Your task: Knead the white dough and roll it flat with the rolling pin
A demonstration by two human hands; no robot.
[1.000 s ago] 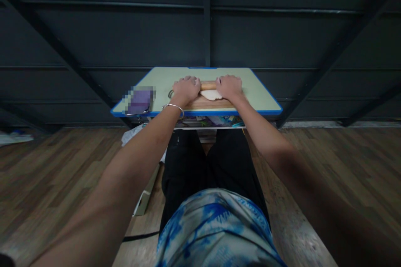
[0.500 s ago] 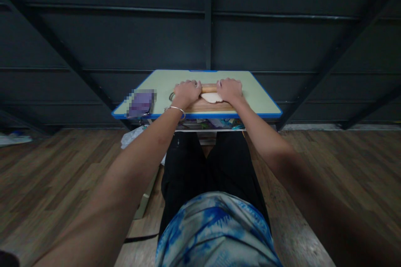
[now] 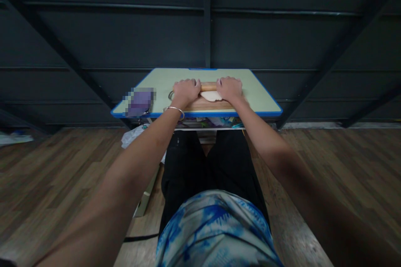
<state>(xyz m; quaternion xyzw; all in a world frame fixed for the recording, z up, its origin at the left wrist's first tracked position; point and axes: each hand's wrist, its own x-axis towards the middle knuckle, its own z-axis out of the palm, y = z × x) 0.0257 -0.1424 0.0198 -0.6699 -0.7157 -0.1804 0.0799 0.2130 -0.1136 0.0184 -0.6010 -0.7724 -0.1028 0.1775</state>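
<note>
A wooden rolling pin [image 3: 209,86] lies crosswise over a flat piece of pale dough [image 3: 211,96]. My left hand [image 3: 187,91] is closed round the pin's left part, and my right hand [image 3: 229,88] grips its right part. Only the pin's middle shows between them. The dough's near edge sticks out toward me; its far part is hidden under the pin. Beneath it is a wooden board [image 3: 205,106], partly covered by my hands and wrists. A dark loop [image 3: 171,95] shows just left of my left hand.
The board rests on a small pale-green table [image 3: 263,102] with a blue edge. A purple, pixelated object [image 3: 140,101] lies at the table's left. Assorted items [image 3: 213,122] fill the shelf below. A white plastic bag [image 3: 133,135] hangs at the left; a dark panelled wall [image 3: 125,37] stands behind.
Both hands keep their hold on the rolling pin, with hardly any movement against the board. The whole view has shifted very slightly.
</note>
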